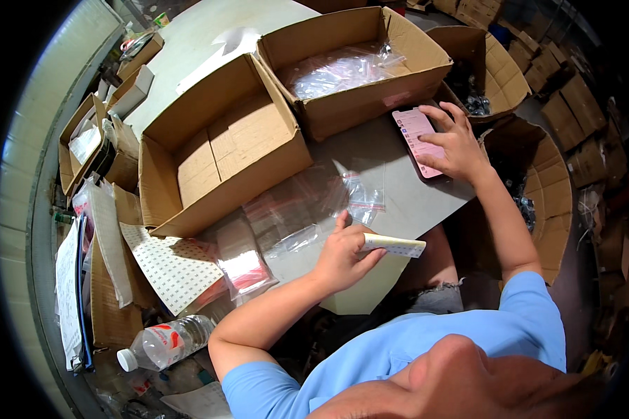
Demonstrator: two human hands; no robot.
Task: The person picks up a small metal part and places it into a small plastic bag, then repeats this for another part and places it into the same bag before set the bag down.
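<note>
My left hand (347, 253) pinches a folded label sheet (396, 245), pale with a yellowish edge, near the table's front edge; its index finger points up. On the table at the right lies a phone (412, 133) with a lit pinkish screen. My right hand (452, 144) hovers over it with fingers spread, a fingertip at or just above the screen. Clear zip bags (362, 193) are strewn between my hands. A stack of clear bags with red edges (242, 260) lies to the left, beside a sheet of small printed labels (171, 269).
An open cardboard box (234, 143) stands beyond my left hand. Another box (370, 94) behind it holds clear bags. Large cartons (548, 192) with dark small parts stand at the right, below the table. A water bottle (168, 342) lies at the lower left.
</note>
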